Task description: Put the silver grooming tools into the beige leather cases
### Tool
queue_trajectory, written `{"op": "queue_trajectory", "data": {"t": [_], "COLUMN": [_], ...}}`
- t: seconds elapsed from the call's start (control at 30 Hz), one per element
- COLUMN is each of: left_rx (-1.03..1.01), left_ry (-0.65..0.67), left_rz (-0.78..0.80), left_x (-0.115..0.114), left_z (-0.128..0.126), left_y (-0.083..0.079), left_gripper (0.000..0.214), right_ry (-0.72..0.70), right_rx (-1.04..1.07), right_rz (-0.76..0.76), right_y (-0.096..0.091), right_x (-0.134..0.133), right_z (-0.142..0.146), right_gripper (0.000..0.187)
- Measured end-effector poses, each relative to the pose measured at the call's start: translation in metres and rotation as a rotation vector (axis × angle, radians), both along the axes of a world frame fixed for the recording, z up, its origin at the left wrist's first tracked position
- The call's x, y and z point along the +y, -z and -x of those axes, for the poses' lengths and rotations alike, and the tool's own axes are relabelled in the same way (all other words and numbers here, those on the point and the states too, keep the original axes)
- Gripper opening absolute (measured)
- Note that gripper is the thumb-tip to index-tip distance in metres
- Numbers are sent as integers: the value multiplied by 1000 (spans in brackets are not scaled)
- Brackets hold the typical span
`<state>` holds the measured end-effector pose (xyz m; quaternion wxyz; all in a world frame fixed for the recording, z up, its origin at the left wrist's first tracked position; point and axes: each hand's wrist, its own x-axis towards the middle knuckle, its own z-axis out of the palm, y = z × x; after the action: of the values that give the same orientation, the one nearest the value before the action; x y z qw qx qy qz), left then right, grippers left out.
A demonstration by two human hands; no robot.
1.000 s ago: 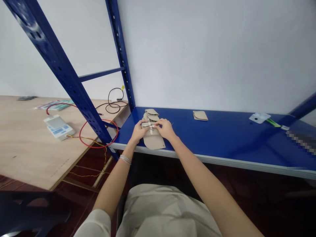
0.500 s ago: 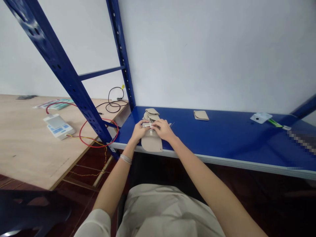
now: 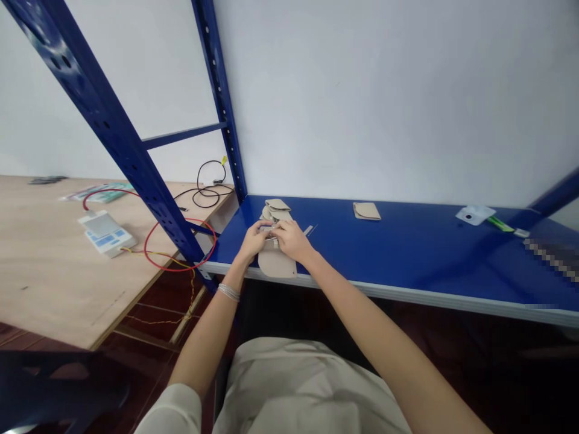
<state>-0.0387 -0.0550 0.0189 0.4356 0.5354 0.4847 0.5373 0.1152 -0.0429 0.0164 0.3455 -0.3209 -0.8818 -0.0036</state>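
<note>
Right hand closes in beside left hand, both pinching tight on metal clasp atop beige flap, at front edge of blue shelf.

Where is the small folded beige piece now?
In the head view, the folded beige piece lies on the blue shelf by the wall, right of the right hand.

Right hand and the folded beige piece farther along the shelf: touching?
Apart. The head view shows a stretch of blue shelf between the right hand and the folded beige piece.
</note>
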Motion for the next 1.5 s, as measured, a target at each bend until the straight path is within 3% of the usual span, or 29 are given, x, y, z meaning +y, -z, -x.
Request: {"op": "queue_trajectory", "data": {"t": [0.2, 0.47, 0.67, 0.8, 0.93, 1.03, 1.17, 1.5], "left_rx": [-27, -29, -67, -124, -110, -60, -55, -62], "left_ry": [-85, -108, -55, -71, -134, -168, -163, -157], "left_rz": [12, -19, -13, 29, 72, 57, 64, 73], "left_x": [2, 5, 0, -1, 2, 4, 6, 3], "left_z": [-2, 0, -3, -4, -4, -3, -2, -3], "left_y": [0, 3, -1, -4, -3, -1, 2, -1], "left_gripper": [35, 29, 31, 34, 33, 31, 32, 32], "right_ry": [72, 103, 93, 188, 267, 183, 84, 100], "right_rx": [334, 278, 375, 495, 207, 33, -133, -308], "right_rz": [85, 144, 190, 217, 306, 369, 465, 623], "right_y": [6, 4, 1, -3, -7, -9, -17, -36], "right_x": [9, 8, 5, 18, 34, 39, 41, 58], "right_z": [-10, -14, -6, -33, -81, -98, -90, -73], "right_gripper": [19, 16, 12, 14, 18, 13, 10, 11]}}
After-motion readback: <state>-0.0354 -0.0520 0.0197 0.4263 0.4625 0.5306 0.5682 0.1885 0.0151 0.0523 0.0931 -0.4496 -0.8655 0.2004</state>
